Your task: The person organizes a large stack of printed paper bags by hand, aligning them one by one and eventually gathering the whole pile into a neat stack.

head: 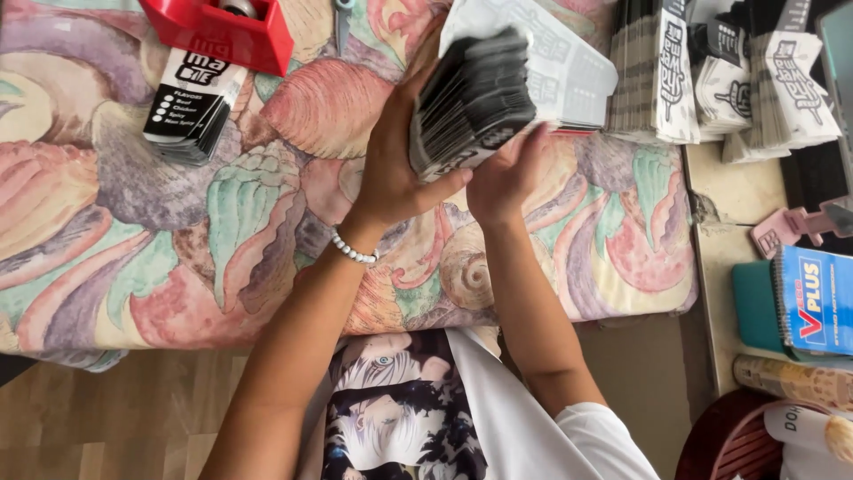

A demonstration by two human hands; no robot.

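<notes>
1. A padded surface [133,267] in a shell-patterned cloth of pink, green and purple fills most of the view from the head camera.
2. A red tape dispenser [222,31] sits at its far edge.
3. Just in front of the dispenser, touching it, lies a small stack of black-and-white flat packets [191,102].
4. Grey scissors [342,18] lie just beside the dispenser, mostly cut off by the frame.
5. Along the far right, rows of black-and-white printed packets [662,76] stand packed together.
6. A white printed sheet [569,71] lies beside them.
</notes>
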